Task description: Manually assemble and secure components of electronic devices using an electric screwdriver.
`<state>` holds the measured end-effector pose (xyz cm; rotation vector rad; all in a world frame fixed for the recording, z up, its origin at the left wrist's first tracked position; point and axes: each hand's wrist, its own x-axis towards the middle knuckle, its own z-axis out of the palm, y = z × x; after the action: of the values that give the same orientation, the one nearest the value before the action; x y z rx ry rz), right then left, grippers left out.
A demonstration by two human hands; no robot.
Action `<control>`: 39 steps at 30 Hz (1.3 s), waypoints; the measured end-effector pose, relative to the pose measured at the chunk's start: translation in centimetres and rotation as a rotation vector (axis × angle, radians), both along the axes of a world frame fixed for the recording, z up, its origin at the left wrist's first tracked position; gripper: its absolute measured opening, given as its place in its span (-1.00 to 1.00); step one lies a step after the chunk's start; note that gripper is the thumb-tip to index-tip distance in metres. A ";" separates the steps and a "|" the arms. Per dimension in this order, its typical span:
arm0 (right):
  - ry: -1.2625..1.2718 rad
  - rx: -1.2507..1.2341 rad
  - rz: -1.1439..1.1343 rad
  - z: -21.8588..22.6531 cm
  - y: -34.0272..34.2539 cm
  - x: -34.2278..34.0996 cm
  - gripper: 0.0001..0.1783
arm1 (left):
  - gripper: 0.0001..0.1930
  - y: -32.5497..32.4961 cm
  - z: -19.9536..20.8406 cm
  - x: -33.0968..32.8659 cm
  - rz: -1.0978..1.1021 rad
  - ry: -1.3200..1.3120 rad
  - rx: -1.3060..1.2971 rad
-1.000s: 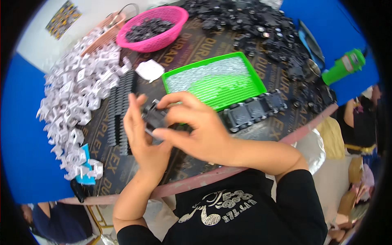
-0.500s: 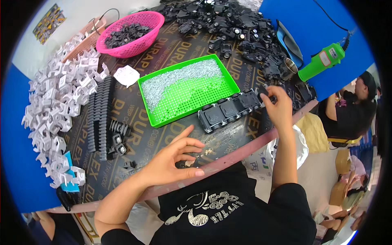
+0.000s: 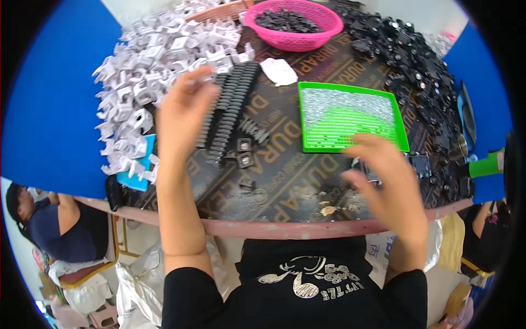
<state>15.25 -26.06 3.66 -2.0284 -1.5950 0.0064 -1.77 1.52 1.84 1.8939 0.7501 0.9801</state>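
Observation:
My left hand [image 3: 183,107], blurred by motion, is raised over the edge of the white plastic parts [image 3: 148,71], beside the long rows of dark ribbed parts [image 3: 233,101]. Its thumb and fingers look apart, and I see nothing between them. My right hand [image 3: 392,183], also smeared, hovers at the near edge of the green perforated tray [image 3: 355,148], which holds many small silvery pins. Its thumb and fingers are spread, with nothing between them. Under and behind that hand is a row of black box-shaped parts [image 3: 421,164], partly hidden by it.
A pink basket [image 3: 293,39] of black pieces stands at the back. Black parts [image 3: 411,60] heap along the right. A green cylindrical tool [image 3: 486,165] lies at the far right. A white paper scrap [image 3: 279,72] and small black pieces [image 3: 245,159] lie mid-table. People sit on both sides.
The view has turned left. My left hand has moved from the table's front edge to the white parts. My right hand has come away from the right end of the black row, its fingers spreading.

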 end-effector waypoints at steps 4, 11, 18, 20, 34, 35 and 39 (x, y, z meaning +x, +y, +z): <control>-0.065 -0.095 0.371 -3.3 8.8 -2.7 -0.56 | -0.45 13.7 -4.7 -8.0 0.662 0.335 0.528; -0.088 -0.178 0.246 -5.9 13.8 -4.2 -0.65 | -0.39 12.2 -7.1 -4.1 0.646 0.909 0.417; 0.125 0.010 0.273 -6.4 11.0 -3.5 -0.80 | -0.57 10.6 -5.1 -3.3 0.408 1.018 0.260; 0.216 0.086 0.167 -6.7 10.7 -3.6 -0.83 | -0.53 9.5 -5.5 -3.9 0.344 0.957 0.305; 0.420 0.005 0.210 -5.9 9.0 -2.7 -0.75 | -0.35 -0.7 0.0 0.6 -0.168 -0.093 -0.132; 0.462 -0.025 0.213 -5.4 9.0 -2.7 -0.74 | -0.35 -1.4 -0.5 0.9 -0.276 -0.158 -0.193; 1.114 0.413 0.144 -3.7 8.9 -1.5 -0.81 | -0.44 -3.7 -1.1 2.2 -0.333 -0.067 -0.151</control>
<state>13.73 -17.14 -0.07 -1.1843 -0.8894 0.6745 0.43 -2.18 0.75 1.7736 0.4366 0.7512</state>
